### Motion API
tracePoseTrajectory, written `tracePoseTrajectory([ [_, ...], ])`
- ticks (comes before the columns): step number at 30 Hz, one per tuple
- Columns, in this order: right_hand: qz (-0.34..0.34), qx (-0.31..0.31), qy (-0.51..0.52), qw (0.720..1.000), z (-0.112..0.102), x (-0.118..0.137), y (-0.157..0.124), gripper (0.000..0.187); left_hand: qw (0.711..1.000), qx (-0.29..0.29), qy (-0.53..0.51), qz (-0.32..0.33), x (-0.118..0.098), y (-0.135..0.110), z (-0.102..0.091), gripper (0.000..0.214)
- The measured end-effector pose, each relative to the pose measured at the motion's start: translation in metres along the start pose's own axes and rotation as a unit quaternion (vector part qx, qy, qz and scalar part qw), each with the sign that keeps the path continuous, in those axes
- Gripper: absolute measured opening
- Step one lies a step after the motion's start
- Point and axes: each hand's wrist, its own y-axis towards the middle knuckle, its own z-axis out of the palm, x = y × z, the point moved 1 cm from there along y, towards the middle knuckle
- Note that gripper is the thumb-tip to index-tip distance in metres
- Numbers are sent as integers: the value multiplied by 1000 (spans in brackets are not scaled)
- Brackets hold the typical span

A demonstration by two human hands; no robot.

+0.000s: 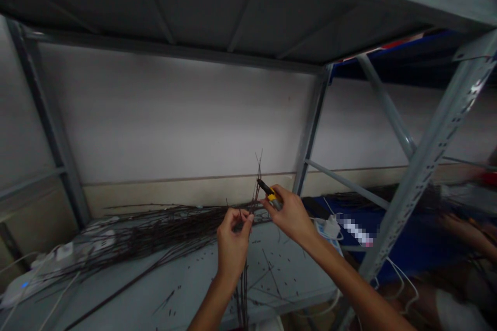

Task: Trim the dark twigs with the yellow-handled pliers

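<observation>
Left hand (235,240): you're pinching thin dark twigs (258,178) between your fingertips.
Right hand (289,212): you're clamping a yellow-and-black cutter (269,194) just beside those twigs.

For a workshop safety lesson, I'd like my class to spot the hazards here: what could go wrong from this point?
The yellow-handled cutter in the right hand sits close to the left hand, so a slip might nick it. The long dark twigs reach over a white power strip, so pulling them could snag and drag it.
</observation>
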Motion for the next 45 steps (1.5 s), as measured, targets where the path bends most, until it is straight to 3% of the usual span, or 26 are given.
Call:
tracePoseTrajectory([
  [6, -22, 29, -106, 994, -13, -8, -18, 17, 1000, 3, 13, -1, 1, -2, -2, 25],
  [11, -24, 14, -147, 989, -19, -6, -28, 17, 1000, -3, 22, 6, -1, -3, -1, 21],
  [20, 51, -13, -206, 977, -28, -15, -29, 32, 1000, -16, 25, 7, -4, -3, -1, 20],
  [23, 48, -9, -202, 978, -31, -15, -31, 34, 999, -19, 22, 13, -5, -2, -2, 21],
  [31, -1, 80, -187, 979, -19, 10, -37, 21, 999, -14, 28, 26, -4, -9, 2, 18],
  [45, -25, 87, -204, 975, -15, 7, -25, 18, 998, 1, 55, 40, -9, -9, -5, 16],
])
